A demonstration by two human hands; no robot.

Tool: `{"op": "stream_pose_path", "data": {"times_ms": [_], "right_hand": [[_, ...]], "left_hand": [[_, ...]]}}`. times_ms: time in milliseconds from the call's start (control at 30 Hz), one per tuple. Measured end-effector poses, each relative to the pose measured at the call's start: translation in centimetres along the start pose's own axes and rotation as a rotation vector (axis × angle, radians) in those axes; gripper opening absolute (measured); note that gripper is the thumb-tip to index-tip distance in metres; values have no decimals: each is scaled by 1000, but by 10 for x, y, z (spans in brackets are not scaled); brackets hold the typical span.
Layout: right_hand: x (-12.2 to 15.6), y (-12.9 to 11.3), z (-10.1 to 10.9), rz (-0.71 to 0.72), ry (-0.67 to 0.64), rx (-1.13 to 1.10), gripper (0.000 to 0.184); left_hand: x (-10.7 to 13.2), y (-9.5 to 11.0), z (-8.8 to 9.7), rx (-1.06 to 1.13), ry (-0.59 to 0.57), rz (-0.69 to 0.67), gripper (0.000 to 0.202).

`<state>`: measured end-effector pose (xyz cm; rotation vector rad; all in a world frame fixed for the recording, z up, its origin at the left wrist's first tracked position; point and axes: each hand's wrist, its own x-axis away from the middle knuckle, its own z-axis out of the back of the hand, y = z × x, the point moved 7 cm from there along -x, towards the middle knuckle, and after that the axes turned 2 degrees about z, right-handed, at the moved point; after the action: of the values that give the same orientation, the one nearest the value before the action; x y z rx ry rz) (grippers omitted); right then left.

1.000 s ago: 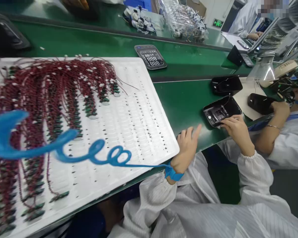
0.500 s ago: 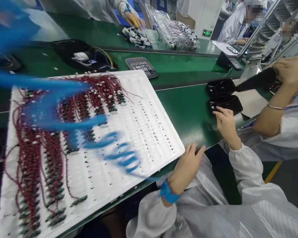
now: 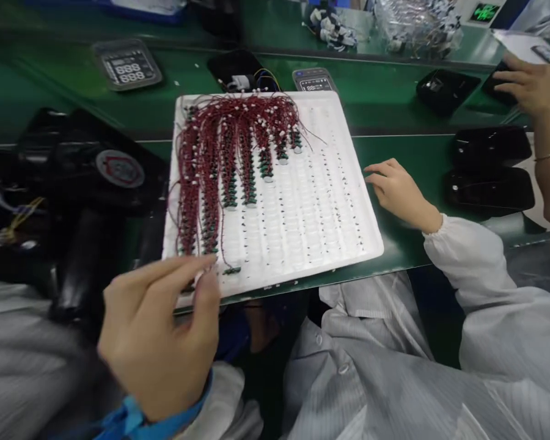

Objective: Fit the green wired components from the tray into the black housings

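A white tray (image 3: 343, 244) lies on the green table, its left half covered with red twisted wires (image 3: 220, 140) ending in small green parts. My left hand (image 3: 160, 336) hovers at the tray's near left corner. Its forefinger and thumb are drawn together in a pinch beside the lowest wired parts; what they hold is blurred. A blue wrist strap (image 3: 132, 418) circles that wrist. My right hand (image 3: 401, 192) rests on the table at the tray's right edge, fingers loosely apart and holding nothing.
Two black housings (image 3: 488, 168) lie right of my right hand. A co-worker's hand (image 3: 527, 82) reaches over the far right. A black device with a round red label (image 3: 119, 168) stands left of the tray. Display modules (image 3: 127, 64) lie on the conveyor behind.
The view swung left. My left hand moved from the tray's near right corner to its near left corner. My right hand left the black housing and came to the tray's right edge.
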<state>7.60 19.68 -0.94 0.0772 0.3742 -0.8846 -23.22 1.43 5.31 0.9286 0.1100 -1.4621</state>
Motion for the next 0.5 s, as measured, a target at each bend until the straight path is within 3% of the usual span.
{"op": "stream_pose_path", "data": {"times_ms": [100, 167, 367, 433, 500], "right_hand": [[-19, 23, -32, -61, -84, -33, 36], [-24, 42, -44, -124, -86, -73, 36], [-21, 71, -47, -227, -93, -174, 36], [-20, 71, -48, -235, -108, -180, 37], [-20, 71, -51, -227, -105, -189, 37]], "left_hand": [[-7, -7, -24, -222, -190, -45, 41], [-10, -14, -29, -270, -292, -73, 50], [-28, -27, -26, -197, -499, -103, 73], [-37, -26, -25, -205, -534, -118, 71], [-47, -21, -17, -255, -447, -134, 63]]}}
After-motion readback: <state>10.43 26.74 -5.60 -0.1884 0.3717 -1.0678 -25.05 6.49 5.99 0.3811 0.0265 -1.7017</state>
